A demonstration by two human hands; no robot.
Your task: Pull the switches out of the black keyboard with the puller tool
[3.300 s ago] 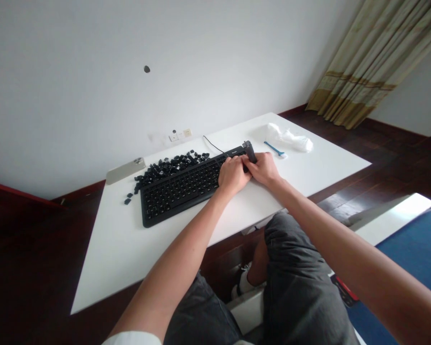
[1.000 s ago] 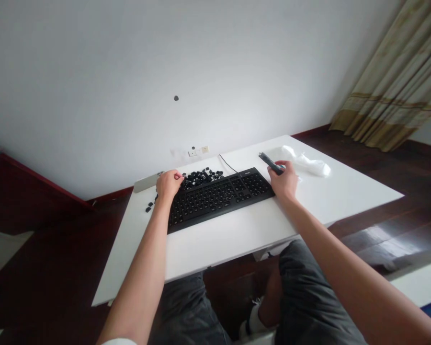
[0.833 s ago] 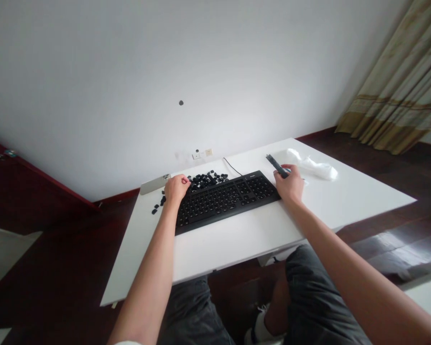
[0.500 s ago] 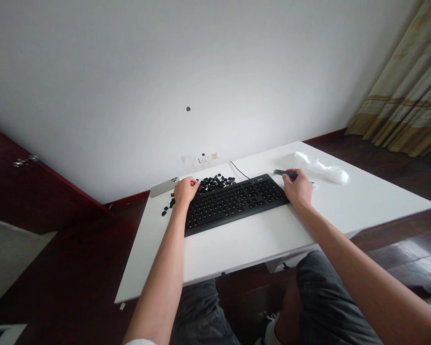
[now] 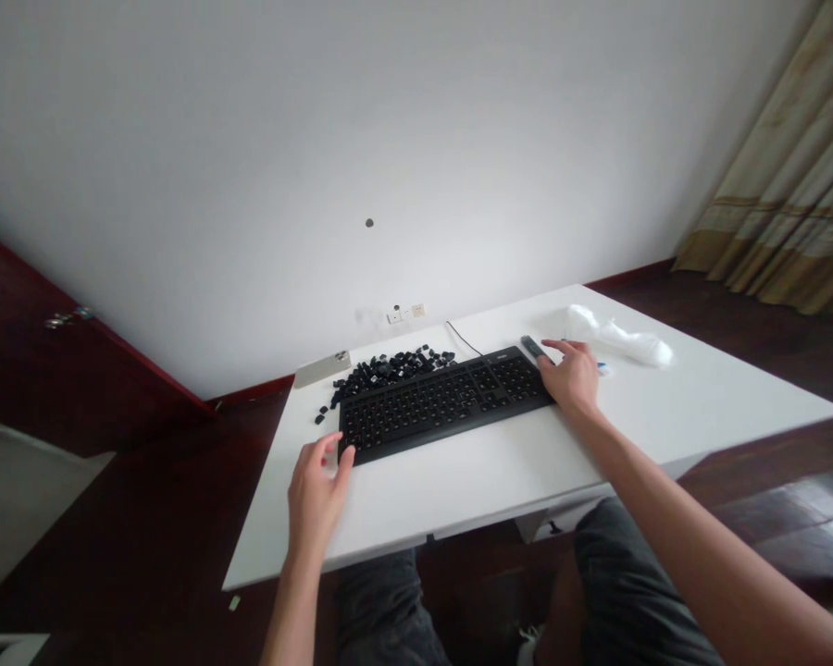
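Note:
A black keyboard (image 5: 444, 407) with its keycaps off lies across the white table. My left hand (image 5: 317, 486) is at its near left corner, thumb and fingers apart around the edge; whether they touch it I cannot tell. Beside the keyboard's right end is my right hand (image 5: 573, 372), fingers loosely stretched and apart. Just left of those fingers a slim dark brush-like tool (image 5: 534, 349) rests on the table, partly hidden by the hand. Loose black keycaps (image 5: 387, 368) are heaped behind the keyboard, with a few strays at the left.
A phone (image 5: 323, 368) lies at the table's back left. Crumpled white plastic (image 5: 621, 340) and a small blue-and-white item (image 5: 602, 367) lie to the right. The keyboard's cable (image 5: 464, 337) runs back toward the wall. The white table's (image 5: 451, 495) front edge is above my legs.
My left hand has come back from the keycap heap to the keyboard's near left corner and spread its fingers. My right hand has let go of the dark tool, which now lies beside the keyboard.

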